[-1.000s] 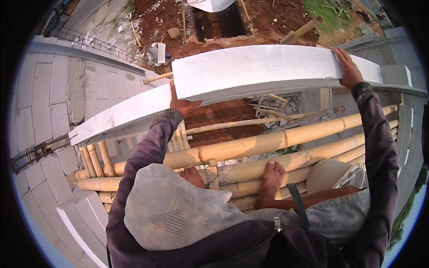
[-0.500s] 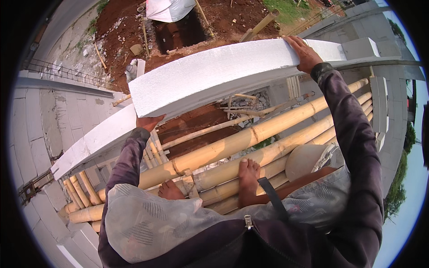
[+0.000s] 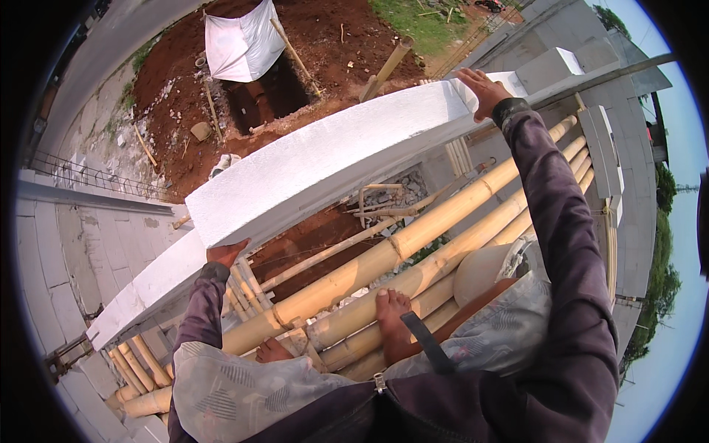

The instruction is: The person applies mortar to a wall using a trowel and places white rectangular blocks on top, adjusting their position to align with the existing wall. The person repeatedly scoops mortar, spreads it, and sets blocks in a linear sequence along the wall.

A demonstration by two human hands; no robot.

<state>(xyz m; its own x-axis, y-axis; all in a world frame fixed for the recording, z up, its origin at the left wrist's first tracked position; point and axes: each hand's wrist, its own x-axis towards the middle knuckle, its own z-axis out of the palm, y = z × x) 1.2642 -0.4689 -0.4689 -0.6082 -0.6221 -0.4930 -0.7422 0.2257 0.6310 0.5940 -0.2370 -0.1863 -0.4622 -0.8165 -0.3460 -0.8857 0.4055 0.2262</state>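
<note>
A long white lightweight concrete block [image 3: 317,136] lies along the top of a block wall, its left end nearest me. My left hand [image 3: 227,253] grips the lower near corner of that end, its fingers partly hidden beneath it. At the block's far right end, my right hand [image 3: 484,94] holds on with the arm stretched out and the fingers over the end and top edge. Below the long block, another white block course [image 3: 151,288] continues to the left.
Bamboo poles [image 3: 384,258] form a platform under my bare feet [image 3: 391,314]. Beside my leg stands a pale bucket [image 3: 480,277]. Between wall and platform, a gap shows red soil and rubble far below. Beyond the wall is a dug pit [image 3: 288,92] partly covered by white sheeting [image 3: 244,44].
The view has turned and shifted, so the scene sits lower and farther left. My right hand has moved from the block's top face toward its right end; the left still grips the corner.
</note>
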